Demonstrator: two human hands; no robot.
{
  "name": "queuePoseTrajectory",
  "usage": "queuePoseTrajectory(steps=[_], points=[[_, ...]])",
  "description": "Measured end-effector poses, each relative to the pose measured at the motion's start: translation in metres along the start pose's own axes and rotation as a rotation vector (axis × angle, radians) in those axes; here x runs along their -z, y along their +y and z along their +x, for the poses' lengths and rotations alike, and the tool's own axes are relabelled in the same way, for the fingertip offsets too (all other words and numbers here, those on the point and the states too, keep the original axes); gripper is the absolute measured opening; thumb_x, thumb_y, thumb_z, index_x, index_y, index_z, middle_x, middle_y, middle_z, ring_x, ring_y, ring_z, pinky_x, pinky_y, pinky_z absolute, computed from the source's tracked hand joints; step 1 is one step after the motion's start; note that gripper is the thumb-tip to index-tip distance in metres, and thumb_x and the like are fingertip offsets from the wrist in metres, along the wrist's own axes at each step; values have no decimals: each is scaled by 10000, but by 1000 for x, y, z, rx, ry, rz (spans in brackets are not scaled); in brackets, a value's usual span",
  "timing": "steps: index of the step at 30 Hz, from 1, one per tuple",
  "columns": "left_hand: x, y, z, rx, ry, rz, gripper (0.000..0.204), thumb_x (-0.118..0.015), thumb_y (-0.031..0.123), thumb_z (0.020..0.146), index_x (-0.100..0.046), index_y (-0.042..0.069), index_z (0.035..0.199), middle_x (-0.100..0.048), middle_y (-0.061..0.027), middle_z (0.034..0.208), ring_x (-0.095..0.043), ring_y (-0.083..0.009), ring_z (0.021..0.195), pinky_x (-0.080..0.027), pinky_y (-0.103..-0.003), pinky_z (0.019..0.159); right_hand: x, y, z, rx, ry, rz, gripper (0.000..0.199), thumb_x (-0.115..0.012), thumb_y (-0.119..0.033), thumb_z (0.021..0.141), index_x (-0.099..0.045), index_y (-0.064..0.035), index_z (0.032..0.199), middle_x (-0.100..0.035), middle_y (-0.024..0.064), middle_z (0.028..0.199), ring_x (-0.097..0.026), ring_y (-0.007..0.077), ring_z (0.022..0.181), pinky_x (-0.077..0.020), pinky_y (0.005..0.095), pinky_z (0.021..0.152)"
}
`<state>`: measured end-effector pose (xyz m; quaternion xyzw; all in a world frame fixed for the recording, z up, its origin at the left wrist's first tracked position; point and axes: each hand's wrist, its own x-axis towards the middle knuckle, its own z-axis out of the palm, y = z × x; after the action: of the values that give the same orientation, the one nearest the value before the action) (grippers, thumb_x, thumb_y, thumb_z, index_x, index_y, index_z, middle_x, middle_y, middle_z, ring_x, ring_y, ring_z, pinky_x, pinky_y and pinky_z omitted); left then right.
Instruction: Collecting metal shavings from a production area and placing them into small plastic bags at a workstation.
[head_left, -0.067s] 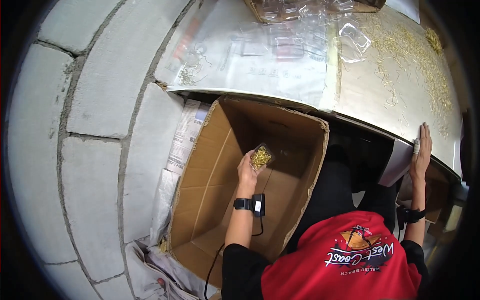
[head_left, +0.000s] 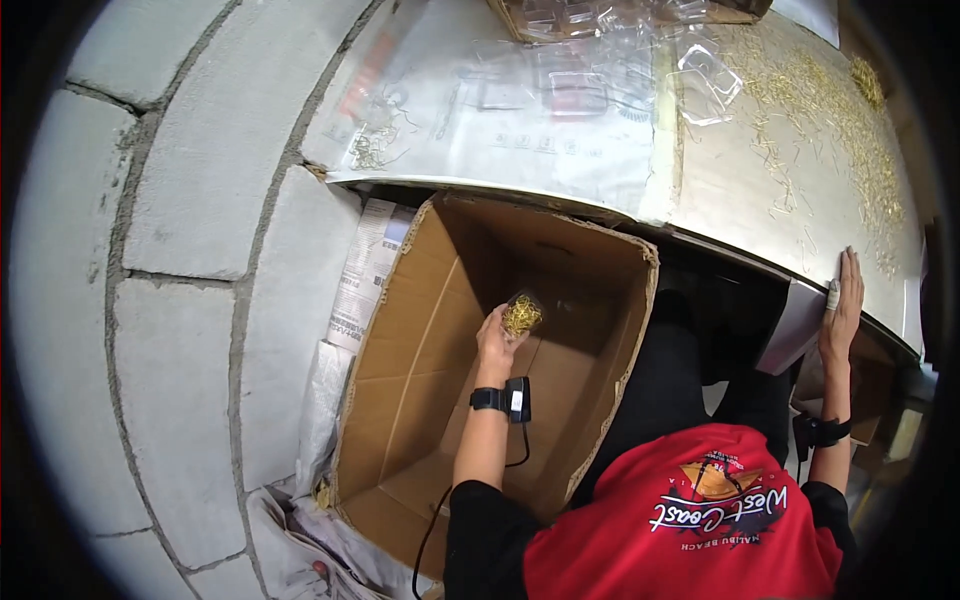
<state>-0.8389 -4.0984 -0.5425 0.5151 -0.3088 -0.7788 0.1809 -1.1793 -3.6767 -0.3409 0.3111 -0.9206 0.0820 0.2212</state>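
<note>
The left hand (head_left: 495, 340) pinches a clear pack (head_left: 521, 313) of gold pins inside the open box (head_left: 400, 330), ready to lower and release, while the right hand (head_left: 843, 300) lies spread flat on the worktop (head_left: 720, 190) edge.

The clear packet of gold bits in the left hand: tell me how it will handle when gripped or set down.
The clear packet looks thin and see-through, so it probably flexes under the left hand. Its fill of small loose gold pieces would likely shift and settle. Being a small clear plastic thing, it may be slick, and probably light for one hand.
</note>
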Motion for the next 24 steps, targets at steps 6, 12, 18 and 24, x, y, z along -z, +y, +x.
queuePoseTrajectory(steps=[6,12,18,24], points=[[13,-72,91,9,266,-96,330,-464,175,904,-459,123,1230,-573,-40,1078,-571,-221,927,-464,-411,769,-6,1,0,-28,-17,-28,477,-245,-309,960,-366,-36,1333,-356,137,1381,-300,291,1294,-207,372,1067],[-24,-150,180,174,430,-119,317,-430,234,883,-483,118,1173,-562,-44,1085,-568,-201,905,-486,-336,674,5,8,-7,-82,-76,-101,515,-213,-338,953,-363,-30,1337,-353,148,1381,-304,296,1290,-205,373,1066],[128,-252,282,-521,5,554,482,-336,410,911,-417,130,1296,-441,-72,1294,-462,-219,1126,-401,-364,922,-12,-26,14,-64,-91,53,525,-233,-350,948,-375,-17,1329,-359,164,1373,-310,299,1288,-206,377,1065],[119,-195,225,-291,-591,19,487,-324,426,920,-435,94,1259,-489,-71,1214,-490,-234,1092,-441,-414,859,16,-26,20,-110,-115,66,474,-391,-162,867,-383,1,1311,-384,193,1345,-344,338,1264,-246,389,1057]])
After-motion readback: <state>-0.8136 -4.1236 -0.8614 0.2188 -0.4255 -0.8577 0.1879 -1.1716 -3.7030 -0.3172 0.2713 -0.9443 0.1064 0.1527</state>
